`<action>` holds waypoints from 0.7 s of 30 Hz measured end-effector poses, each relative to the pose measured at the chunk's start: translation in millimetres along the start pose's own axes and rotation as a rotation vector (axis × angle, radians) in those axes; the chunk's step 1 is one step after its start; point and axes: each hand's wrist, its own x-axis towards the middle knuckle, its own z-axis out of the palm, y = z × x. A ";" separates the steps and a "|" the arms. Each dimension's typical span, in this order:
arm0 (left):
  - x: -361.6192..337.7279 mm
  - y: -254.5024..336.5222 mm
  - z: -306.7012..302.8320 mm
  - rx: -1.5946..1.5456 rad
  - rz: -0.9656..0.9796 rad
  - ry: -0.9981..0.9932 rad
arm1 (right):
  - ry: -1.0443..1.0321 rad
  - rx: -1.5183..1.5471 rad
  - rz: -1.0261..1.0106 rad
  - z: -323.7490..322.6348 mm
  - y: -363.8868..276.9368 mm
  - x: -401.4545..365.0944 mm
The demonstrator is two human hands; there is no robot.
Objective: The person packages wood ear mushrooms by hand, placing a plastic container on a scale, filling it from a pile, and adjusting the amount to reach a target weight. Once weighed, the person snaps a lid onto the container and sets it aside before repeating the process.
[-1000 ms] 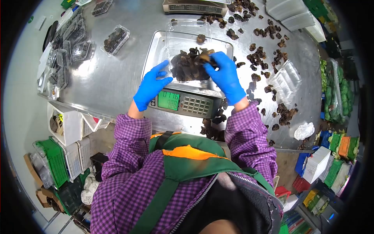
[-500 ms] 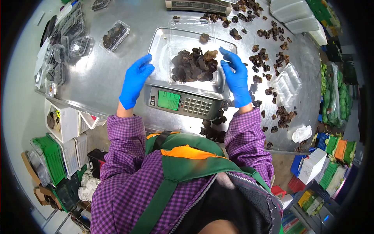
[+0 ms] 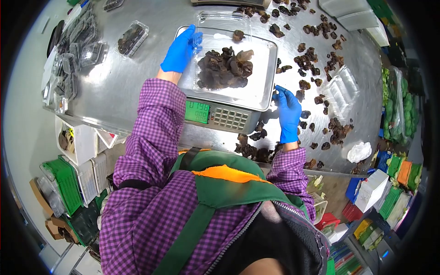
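Observation:
A clear plastic clamshell box (image 3: 200, 81), its lid folded back, sits on the metal tray (image 3: 263, 98) of a digital scale (image 3: 232, 117). Dark wood ear mushrooms (image 3: 223, 68) fill the box, and one small piece (image 3: 238, 35) lies on the lid. My left hand (image 3: 180, 50), in a blue glove, closes on the left edge of the box near the lid hinge. Beside the tray's right edge is my gloved right hand (image 3: 288, 114), fingers drawn together; whatever is between them is hidden. The green display (image 3: 197, 112) seems to read 0.198.
Loose wood ears (image 3: 307, 59) lie scattered to the right and along the front edge (image 3: 256, 153). An empty clear box (image 3: 341, 94) and a crumpled white wad (image 3: 359, 151) are farther right. Filled boxes (image 3: 132, 39) stand at left. Another scale (image 3: 231, 2) is behind.
My left hand has moved up and right onto the box edge. My right hand has dropped lower, outside the tray, and its fingers have closed. The display digits have changed.

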 end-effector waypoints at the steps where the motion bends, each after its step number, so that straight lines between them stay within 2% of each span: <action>1: 2.6 0.6 4.3 -0.065 0.088 0.017 | 0.009 0.014 0.021 4.8 -9.2 -2.3; 2: 5.5 1.6 8.7 -0.131 0.175 0.032 | 0.019 0.016 0.019 7.9 -12.2 -2.7; 6: -27.9 28.4 22.6 -0.175 0.232 -0.003 | 0.003 -0.151 0.081 6.0 -16.7 -0.8; 8: -54.1 41.4 24.6 0.187 0.337 -0.011 | -0.086 -0.012 0.104 9.6 -25.3 -1.7; 9: -67.9 44.6 23.7 0.280 0.266 0.043 | -0.119 0.020 0.164 11.8 -29.2 -0.8; 12: -89.5 32.9 10.3 0.351 0.380 -0.089 | -0.146 0.067 0.159 24.8 -39.7 -3.4; 14: -101.7 32.7 14.0 0.383 0.369 -0.059 | -0.123 0.002 0.200 35.2 -48.8 -1.9; 16: -103.1 30.7 12.9 0.318 0.357 -0.054 | -0.035 -0.126 -0.166 44.2 -46.9 4.8; 21: -73.4 38.7 20.1 0.211 0.350 -0.062 | -0.140 -0.335 -0.450 61.9 -73.6 44.4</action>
